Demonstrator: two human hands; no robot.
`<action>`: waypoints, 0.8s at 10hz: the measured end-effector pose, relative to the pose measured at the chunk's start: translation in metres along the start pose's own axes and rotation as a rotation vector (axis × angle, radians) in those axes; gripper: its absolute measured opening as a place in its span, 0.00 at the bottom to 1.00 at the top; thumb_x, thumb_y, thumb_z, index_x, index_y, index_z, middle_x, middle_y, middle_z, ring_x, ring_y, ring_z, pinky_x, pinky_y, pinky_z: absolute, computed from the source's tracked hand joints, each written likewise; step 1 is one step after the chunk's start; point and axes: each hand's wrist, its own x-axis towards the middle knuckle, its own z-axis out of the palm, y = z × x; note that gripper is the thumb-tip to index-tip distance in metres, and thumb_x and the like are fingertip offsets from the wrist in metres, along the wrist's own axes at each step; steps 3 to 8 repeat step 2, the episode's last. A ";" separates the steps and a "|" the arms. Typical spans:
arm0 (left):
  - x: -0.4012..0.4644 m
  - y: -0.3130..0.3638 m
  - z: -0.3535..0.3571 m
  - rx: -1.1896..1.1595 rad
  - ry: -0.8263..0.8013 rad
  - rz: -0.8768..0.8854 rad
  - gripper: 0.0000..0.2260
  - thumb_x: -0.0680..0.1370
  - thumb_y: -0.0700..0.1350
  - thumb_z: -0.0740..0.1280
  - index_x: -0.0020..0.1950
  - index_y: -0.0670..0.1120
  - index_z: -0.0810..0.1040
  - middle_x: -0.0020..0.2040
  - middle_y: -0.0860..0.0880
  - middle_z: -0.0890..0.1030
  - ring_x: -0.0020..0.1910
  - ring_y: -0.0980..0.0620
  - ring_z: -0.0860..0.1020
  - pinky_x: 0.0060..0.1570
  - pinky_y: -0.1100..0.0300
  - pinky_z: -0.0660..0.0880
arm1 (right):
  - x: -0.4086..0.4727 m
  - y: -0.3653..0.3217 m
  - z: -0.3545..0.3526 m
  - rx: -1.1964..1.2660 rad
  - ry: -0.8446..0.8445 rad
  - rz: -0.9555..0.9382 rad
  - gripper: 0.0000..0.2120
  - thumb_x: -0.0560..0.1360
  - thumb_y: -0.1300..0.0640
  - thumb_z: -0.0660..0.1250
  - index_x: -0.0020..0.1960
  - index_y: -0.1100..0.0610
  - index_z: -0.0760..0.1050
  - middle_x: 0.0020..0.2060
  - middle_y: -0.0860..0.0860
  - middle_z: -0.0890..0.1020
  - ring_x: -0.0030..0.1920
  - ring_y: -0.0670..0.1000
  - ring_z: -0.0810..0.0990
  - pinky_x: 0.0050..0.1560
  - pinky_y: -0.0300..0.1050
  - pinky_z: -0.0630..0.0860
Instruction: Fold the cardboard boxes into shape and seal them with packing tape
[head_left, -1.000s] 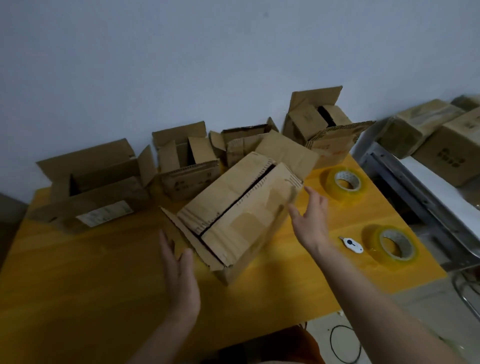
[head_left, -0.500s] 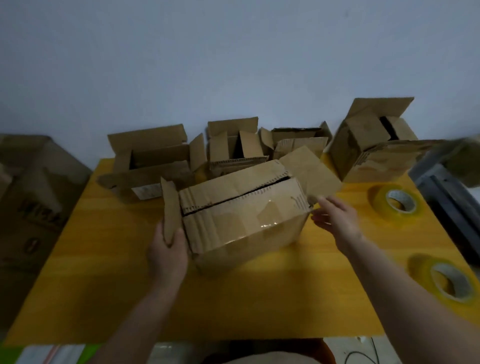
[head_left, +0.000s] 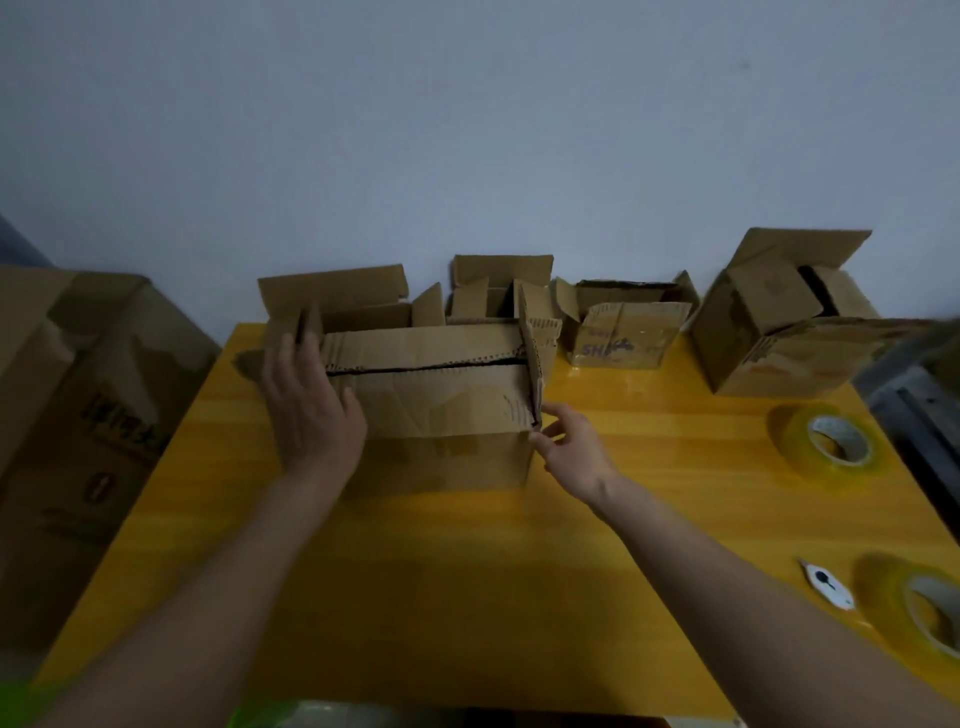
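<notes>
Moved: since the earlier frame the box (head_left: 431, 400) has turned square to the person, and the left hand (head_left: 311, 410) has gone from its left side up onto its top.
Place: box stands at the middle of the counter (head_left: 467, 597), toward 12 o'clock from the person.
Left grip: flat, fingers straight, pressing the left end of the top flaps.
Right grip: the right hand (head_left: 571, 447) pinches the lower corner of the upright right end flap (head_left: 535, 364).
Handling: I judge the box light and empty, stiff on the walls but soft at the worn creases; better to hold it at the corners and flap edges.
Seam: not yet closed with tape, a dark gap shows.
Count: one box in work, four open boxes (head_left: 628, 332) along the wall at 12 o'clock, two tape rolls (head_left: 831, 441) at 3 o'clock, one small cutter (head_left: 828, 587).
</notes>
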 end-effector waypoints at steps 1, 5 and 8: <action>-0.032 0.026 0.015 0.006 0.007 0.475 0.19 0.75 0.41 0.65 0.66 0.41 0.72 0.65 0.40 0.73 0.67 0.40 0.68 0.69 0.47 0.62 | -0.003 0.016 -0.016 -0.117 0.068 0.072 0.09 0.78 0.53 0.65 0.45 0.59 0.73 0.41 0.56 0.79 0.43 0.56 0.77 0.43 0.49 0.74; -0.050 0.062 0.029 -0.114 -0.393 0.551 0.06 0.79 0.44 0.65 0.42 0.45 0.76 0.38 0.48 0.76 0.37 0.51 0.76 0.41 0.56 0.76 | -0.005 0.026 -0.038 -0.171 0.109 0.138 0.16 0.77 0.54 0.65 0.33 0.56 0.66 0.29 0.55 0.75 0.33 0.56 0.75 0.35 0.48 0.72; -0.050 0.062 0.029 -0.114 -0.393 0.551 0.06 0.79 0.44 0.65 0.42 0.45 0.76 0.38 0.48 0.76 0.37 0.51 0.76 0.41 0.56 0.76 | -0.005 0.026 -0.038 -0.171 0.109 0.138 0.16 0.77 0.54 0.65 0.33 0.56 0.66 0.29 0.55 0.75 0.33 0.56 0.75 0.35 0.48 0.72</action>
